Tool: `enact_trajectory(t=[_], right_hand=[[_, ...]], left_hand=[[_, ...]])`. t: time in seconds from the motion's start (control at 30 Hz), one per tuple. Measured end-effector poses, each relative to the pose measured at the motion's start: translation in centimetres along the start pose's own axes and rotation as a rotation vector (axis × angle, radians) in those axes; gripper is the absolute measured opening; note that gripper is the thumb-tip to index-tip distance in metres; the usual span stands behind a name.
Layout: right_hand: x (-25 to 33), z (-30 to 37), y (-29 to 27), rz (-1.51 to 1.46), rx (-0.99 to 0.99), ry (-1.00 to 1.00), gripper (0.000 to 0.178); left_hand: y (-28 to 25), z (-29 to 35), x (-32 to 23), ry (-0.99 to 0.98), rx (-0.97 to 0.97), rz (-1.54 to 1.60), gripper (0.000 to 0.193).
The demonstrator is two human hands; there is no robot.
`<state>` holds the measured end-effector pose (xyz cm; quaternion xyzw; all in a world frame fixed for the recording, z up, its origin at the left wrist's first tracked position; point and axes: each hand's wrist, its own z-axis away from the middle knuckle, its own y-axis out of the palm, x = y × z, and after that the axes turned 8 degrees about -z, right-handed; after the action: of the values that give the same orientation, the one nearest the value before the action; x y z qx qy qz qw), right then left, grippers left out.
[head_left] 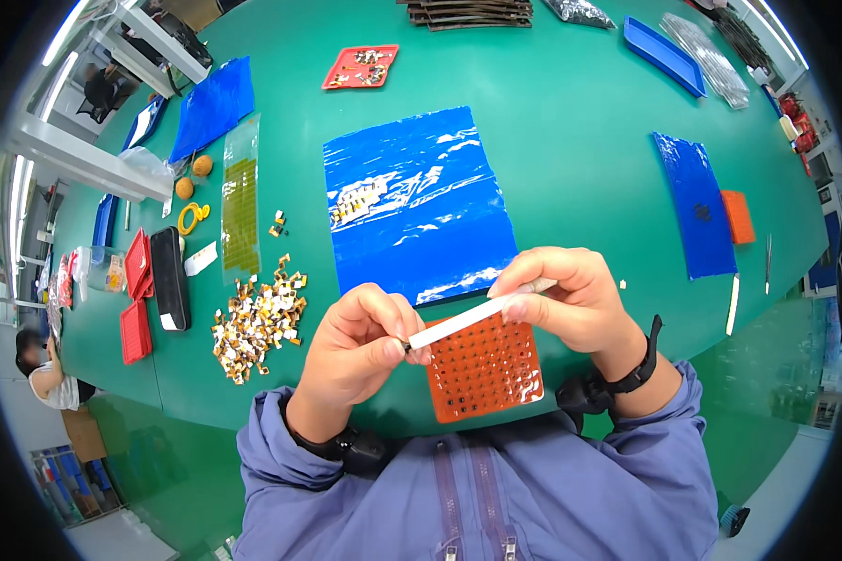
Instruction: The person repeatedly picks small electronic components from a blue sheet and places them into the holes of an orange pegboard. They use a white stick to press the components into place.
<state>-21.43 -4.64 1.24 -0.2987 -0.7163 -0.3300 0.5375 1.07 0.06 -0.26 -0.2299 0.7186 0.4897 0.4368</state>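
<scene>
My right hand [571, 301] is closed around a flat white stick [457, 323], which slants down to the left. At the stick's lower end, my left hand [365, 337] pinches a tiny black part [406, 346] between thumb and forefinger. Part and stick tip meet or nearly meet; which of the two I cannot tell. Below both hands lies an orange tray [491, 379] with rows of small dark pieces in it. Just beyond is a glossy blue sheet [421, 248] carrying a cluster of small white-and-yellow pieces [357, 200].
A heap of small white, brown and black parts [257, 323] lies left on the green table. A clear strip with yellow-green backing [240, 210], a black case [169, 280] and red trays [136, 332] are further left. Another blue sheet [697, 210] and tweezers [768, 264] lie right.
</scene>
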Motion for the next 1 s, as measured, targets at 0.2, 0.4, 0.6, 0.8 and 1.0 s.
enact_trajectory(t=[0.2, 0.4, 0.6, 0.8, 1.0], right_hand=[[0.6, -0.1, 0.2, 0.156, 0.057, -0.022, 0.009], [-0.5, -0.4, 0.3, 0.100, 0.036, -0.201, 0.011], [0.2, -0.2, 0.1, 0.280, 0.089, -0.148, 0.009], [0.1, -0.4, 0.6, 0.268, 0.044, -0.289, 0.004], [0.1, -0.4, 1.0, 0.257, 0.023, -0.283, 0.007]], left_hand=[[0.1, 0.0, 0.4, 0.026, 0.002, 0.091, 0.010], [0.2, 0.0, 0.4, 0.028, 0.015, 0.106, 0.009], [0.3, 0.0, 0.4, 0.041, 0.019, 0.092, 0.009], [0.2, 0.1, 0.3, 0.049, 0.046, 0.070, 0.009], [0.2, 0.1, 0.2, 0.068, 0.058, 0.071, 0.009]])
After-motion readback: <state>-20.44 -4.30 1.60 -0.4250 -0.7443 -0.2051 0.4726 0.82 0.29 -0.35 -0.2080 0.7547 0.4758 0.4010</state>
